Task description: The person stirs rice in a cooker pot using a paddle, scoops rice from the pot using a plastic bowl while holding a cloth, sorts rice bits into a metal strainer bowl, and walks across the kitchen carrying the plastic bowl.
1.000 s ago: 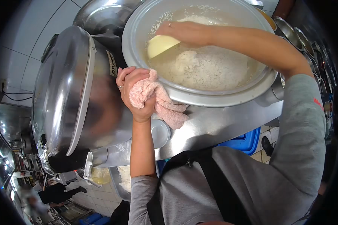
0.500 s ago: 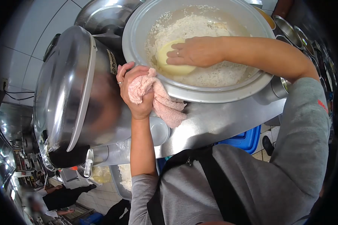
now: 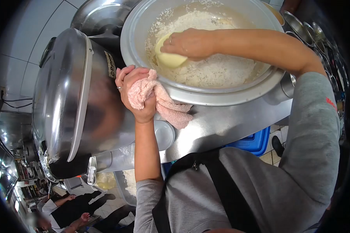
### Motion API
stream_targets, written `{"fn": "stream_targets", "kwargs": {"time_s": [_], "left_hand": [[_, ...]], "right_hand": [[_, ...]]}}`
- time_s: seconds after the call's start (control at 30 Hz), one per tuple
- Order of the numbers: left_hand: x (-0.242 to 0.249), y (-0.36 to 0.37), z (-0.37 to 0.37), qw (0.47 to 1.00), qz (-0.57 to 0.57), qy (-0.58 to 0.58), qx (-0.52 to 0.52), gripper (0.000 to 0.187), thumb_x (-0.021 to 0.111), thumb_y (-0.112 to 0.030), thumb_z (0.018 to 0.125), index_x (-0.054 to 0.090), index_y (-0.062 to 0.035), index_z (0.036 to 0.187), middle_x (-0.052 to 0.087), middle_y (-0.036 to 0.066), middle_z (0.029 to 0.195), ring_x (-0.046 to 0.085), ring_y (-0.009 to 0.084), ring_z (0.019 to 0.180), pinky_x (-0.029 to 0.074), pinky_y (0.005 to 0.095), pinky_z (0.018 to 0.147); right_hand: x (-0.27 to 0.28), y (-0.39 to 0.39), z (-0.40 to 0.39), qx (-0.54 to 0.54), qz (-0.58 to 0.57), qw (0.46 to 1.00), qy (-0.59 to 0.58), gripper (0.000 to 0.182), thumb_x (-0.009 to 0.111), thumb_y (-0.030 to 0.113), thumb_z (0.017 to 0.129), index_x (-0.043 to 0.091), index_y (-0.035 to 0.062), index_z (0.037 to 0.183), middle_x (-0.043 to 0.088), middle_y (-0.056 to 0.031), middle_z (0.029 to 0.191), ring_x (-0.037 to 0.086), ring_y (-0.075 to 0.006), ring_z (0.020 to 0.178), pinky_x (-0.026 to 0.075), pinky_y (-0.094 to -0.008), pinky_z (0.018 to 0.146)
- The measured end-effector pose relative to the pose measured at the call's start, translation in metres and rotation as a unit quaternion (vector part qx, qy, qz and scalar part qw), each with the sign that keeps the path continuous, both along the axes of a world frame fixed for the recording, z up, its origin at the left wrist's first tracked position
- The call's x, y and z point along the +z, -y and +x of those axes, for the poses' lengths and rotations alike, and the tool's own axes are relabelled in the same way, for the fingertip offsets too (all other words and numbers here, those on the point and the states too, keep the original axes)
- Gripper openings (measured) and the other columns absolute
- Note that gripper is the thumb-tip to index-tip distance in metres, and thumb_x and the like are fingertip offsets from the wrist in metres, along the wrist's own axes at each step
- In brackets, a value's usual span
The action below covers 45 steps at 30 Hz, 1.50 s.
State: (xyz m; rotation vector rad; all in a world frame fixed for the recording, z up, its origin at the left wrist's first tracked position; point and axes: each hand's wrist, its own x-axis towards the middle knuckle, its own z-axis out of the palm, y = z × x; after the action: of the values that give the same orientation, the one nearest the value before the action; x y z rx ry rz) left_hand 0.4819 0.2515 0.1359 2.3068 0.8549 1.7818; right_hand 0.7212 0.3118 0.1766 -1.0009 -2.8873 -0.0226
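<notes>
The yellow tool (image 3: 170,60) lay under the right hand (image 3: 191,44), clamped in its grip, inside the bowl (image 3: 214,99). The left hand (image 3: 126,93) clutched the cloth (image 3: 173,111) at the rim.

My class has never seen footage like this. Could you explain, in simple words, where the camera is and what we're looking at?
There is no robot here: these are a person's bare hands. Every picture comes from one camera worn on the head, looking forward and down, so the wearer's grey top fills the bottom. The left hand grips a bunched pink cloth beside the rim of a large basin. Inside are white grains that look like rice. The right hand lies over a pale yellow tool; its thumb is hidden. The basin stands on a metal table, with a big lidded metal pot to its left. Other people show at lower left.
</notes>
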Motion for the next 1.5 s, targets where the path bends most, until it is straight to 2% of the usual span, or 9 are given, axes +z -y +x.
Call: {"fn": "stream_targets", "kwargs": {"time_s": [0.17, 0.4, 0.5, 0.67, 0.73, 0.83, 1.03, 1.37, 1.5], "left_hand": [[-0.002, -0.005, -0.002, 1.0, 0.018, -0.007, 0.007, 0.033, 0.062, -0.024, 0.056, 0.063, -0.0078, 0.085, 0.066, 0.005, 0.09, 0.052, 0.0296, 0.101, 0.023, 0.0485, 0.107], [-0.001, -0.003, 0.001, 1.0, 0.014, 0.007, 0.004, 0.033, 0.062, -0.023, 0.054, 0.063, -0.0083, 0.083, 0.066, 0.004, 0.09, 0.053, 0.029, 0.099, 0.023, 0.0482, 0.107], [-0.001, -0.003, 0.002, 1.0, 0.011, 0.011, -0.003, 0.033, 0.063, -0.024, 0.055, 0.063, -0.0082, 0.084, 0.066, 0.004, 0.09, 0.053, 0.0287, 0.098, 0.023, 0.0473, 0.107], [-0.001, -0.003, 0.002, 1.0, 0.016, 0.012, -0.006, 0.033, 0.063, -0.025, 0.056, 0.063, -0.008, 0.084, 0.066, 0.005, 0.09, 0.054, 0.0285, 0.096, 0.024, 0.0461, 0.106], [0.001, -0.002, 0.001, 1.0, 0.011, 0.01, -0.012, 0.033, 0.062, -0.025, 0.057, 0.063, -0.0078, 0.085, 0.065, 0.004, 0.089, 0.054, 0.0286, 0.095, 0.024, 0.0465, 0.106], [-0.004, -0.005, 0.001, 1.0, 0.022, 0.009, -0.002, 0.033, 0.062, -0.024, 0.057, 0.063, -0.0076, 0.085, 0.065, 0.004, 0.09, 0.054, 0.0287, 0.095, 0.023, 0.047, 0.106], [-0.003, -0.005, 0.002, 0.999, 0.029, 0.022, 0.001, 0.033, 0.062, -0.022, 0.056, 0.062, -0.007, 0.086, 0.066, 0.005, 0.09, 0.055, 0.0293, 0.094, 0.023, 0.0473, 0.105], [-0.001, -0.001, 0.001, 1.0, 0.014, 0.007, -0.005, 0.032, 0.063, -0.025, 0.061, 0.062, -0.0066, 0.087, 0.065, 0.005, 0.092, 0.053, 0.029, 0.098, 0.024, 0.0474, 0.105], [0.0, -0.001, 0.001, 1.0, 0.007, 0.004, -0.007, 0.032, 0.064, -0.023, 0.061, 0.062, -0.0065, 0.088, 0.066, 0.006, 0.092, 0.054, 0.029, 0.098, 0.023, 0.0474, 0.106]], "right_hand": [[0.024, 0.047, 0.005, 0.098, -0.045, 0.989, 0.1, 0.044, 0.055, 0.006, 0.081, 0.047, 0.0098, 0.124, 0.053, -0.0127, 0.122, 0.051, -0.0311, 0.114, 0.048, -0.0441, 0.091], [0.041, 0.078, 0.035, 0.205, 0.052, 0.975, 0.063, 0.033, 0.049, 0.008, 0.084, 0.052, 0.0114, 0.117, 0.056, -0.0092, 0.11, 0.05, -0.0292, 0.111, 0.042, -0.0451, 0.092], [0.06, 0.075, 0.034, 0.19, -0.001, 0.968, 0.165, 0.035, 0.045, 0.012, 0.088, 0.05, 0.0134, 0.123, 0.051, -0.0085, 0.129, 0.043, -0.0293, 0.126, 0.036, -0.0468, 0.106], [0.034, 0.013, 0.018, 0.061, -0.021, 0.998, 0.011, 0.034, 0.047, 0.008, 0.086, 0.053, 0.0125, 0.119, 0.055, -0.0102, 0.123, 0.053, -0.0297, 0.112, 0.045, -0.0408, 0.093], [0.015, -0.009, 0.012, 0.055, 0.074, 0.994, -0.063, 0.039, 0.05, 0.003, 0.082, 0.054, 0.0129, 0.12, 0.055, -0.0113, 0.122, 0.053, -0.0296, 0.112, 0.044, -0.0424, 0.094], [0.019, 0.018, 0.016, 0.099, -0.018, 0.994, 0.045, 0.046, 0.052, 0.0, 0.078, 0.053, 0.0132, 0.123, 0.054, -0.0123, 0.125, 0.051, -0.03, 0.117, 0.041, -0.0444, 0.1], [0.059, 0.101, 0.061, 0.095, -0.094, 0.99, 0.041, 0.063, 0.059, -0.008, 0.068, 0.056, 0.0179, 0.126, 0.054, -0.0074, 0.126, 0.048, -0.0284, 0.123, 0.034, -0.0447, 0.109], [0.036, 0.001, 0.073, -0.067, -0.002, 0.995, -0.079, 0.063, 0.055, -0.013, 0.072, 0.054, 0.0143, 0.128, 0.055, -0.0103, 0.128, 0.053, -0.0314, 0.117, 0.043, -0.0405, 0.101], [0.022, 0.05, 0.088, -0.091, 0.031, 0.994, -0.05, 0.07, 0.054, -0.017, 0.068, 0.053, 0.0158, 0.129, 0.056, -0.0091, 0.128, 0.052, -0.03, 0.12, 0.044, -0.0411, 0.101]]}}
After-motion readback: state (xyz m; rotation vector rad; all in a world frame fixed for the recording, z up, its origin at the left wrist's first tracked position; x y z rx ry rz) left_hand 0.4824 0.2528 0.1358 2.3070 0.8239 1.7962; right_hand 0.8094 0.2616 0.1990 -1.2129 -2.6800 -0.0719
